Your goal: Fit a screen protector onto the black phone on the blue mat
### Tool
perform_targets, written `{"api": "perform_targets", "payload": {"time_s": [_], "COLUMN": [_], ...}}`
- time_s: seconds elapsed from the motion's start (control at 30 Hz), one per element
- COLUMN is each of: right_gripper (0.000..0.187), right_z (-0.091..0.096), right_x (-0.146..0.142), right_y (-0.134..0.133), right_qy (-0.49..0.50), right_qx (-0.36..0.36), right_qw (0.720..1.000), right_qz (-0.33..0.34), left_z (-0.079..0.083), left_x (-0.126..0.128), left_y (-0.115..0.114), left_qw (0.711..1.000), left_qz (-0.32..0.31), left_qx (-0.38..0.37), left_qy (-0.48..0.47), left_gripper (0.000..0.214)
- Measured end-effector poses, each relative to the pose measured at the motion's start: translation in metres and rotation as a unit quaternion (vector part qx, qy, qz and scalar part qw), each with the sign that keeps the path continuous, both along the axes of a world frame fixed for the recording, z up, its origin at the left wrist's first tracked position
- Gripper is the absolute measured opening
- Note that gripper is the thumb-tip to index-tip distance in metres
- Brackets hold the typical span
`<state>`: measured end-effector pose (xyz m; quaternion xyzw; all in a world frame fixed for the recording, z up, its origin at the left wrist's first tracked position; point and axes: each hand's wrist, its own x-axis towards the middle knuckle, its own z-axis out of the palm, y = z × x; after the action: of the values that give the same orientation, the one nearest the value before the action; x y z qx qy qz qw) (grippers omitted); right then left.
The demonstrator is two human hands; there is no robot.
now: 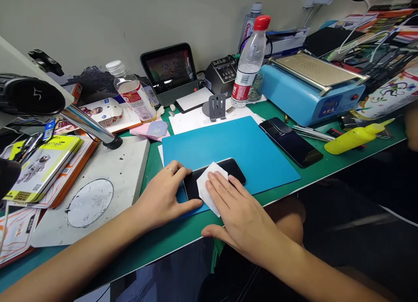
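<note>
A black smartphone [235,170] lies flat, screen up, near the front edge of a blue mat [225,141]. My left hand [166,193] grips its left end, thumb on the near edge and fingers on the far edge. Over the middle of the screen is a folded white wipe [204,184]. My right hand [240,210] presses the wipe down with outstretched fingers, its thumb held apart near the table edge. Right of the mat, a second dark phone [291,143] lies with a small object on it.
A yellow squeeze bottle [354,139] lies at the right, in front of a blue heating-plate machine [310,88]. A red-capped bottle [248,62] and a grey phone stand [217,107] are behind the mat. At left, a microscope post [94,123] rises from its pale base [130,162].
</note>
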<state>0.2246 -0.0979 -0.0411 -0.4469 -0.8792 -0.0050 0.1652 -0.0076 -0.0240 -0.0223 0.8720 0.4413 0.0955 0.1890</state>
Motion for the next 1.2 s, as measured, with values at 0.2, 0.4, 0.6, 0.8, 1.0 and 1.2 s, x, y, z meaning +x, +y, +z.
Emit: {"api": "perform_targets", "payload": {"time_s": [0.2, 0.4, 0.6, 0.8, 1.0, 1.2], "right_gripper": [0.087, 0.098, 0.112, 0.113, 0.1, 0.084], "right_z": [-0.004, -0.006, 0.002, 0.005, 0.003, 0.004], "right_x": [0.025, 0.017, -0.029, -0.051, -0.016, 0.019], "right_y": [0.0, 0.011, 0.032, 0.021, -0.003, -0.008], "right_qy": [-0.033, -0.051, -0.034, -0.03, -0.051, -0.098], "right_qx": [0.026, 0.031, -0.013, -0.016, 0.018, 0.043], "right_qw": [0.997, 0.997, 0.999, 0.998, 0.996, 0.994], "right_qz": [-0.069, -0.058, 0.002, 0.052, 0.07, 0.009], "left_z": [0.001, 0.009, 0.002, 0.006, 0.011, 0.008], "left_x": [0.003, 0.002, -0.006, -0.006, -0.003, -0.002], "left_y": [0.001, 0.002, 0.008, 0.005, 0.003, 0.0], "left_qw": [1.0, 0.995, 0.96, 0.97, 0.984, 0.995], "left_qz": [0.007, 0.037, 0.131, 0.095, 0.076, 0.014], "left_qx": [-0.003, -0.069, -0.101, -0.083, -0.084, -0.038], "left_qy": [-0.001, -0.055, -0.228, -0.207, -0.139, -0.089], "left_gripper": [0.055, 0.064, 0.057, 0.047, 0.043, 0.059]}}
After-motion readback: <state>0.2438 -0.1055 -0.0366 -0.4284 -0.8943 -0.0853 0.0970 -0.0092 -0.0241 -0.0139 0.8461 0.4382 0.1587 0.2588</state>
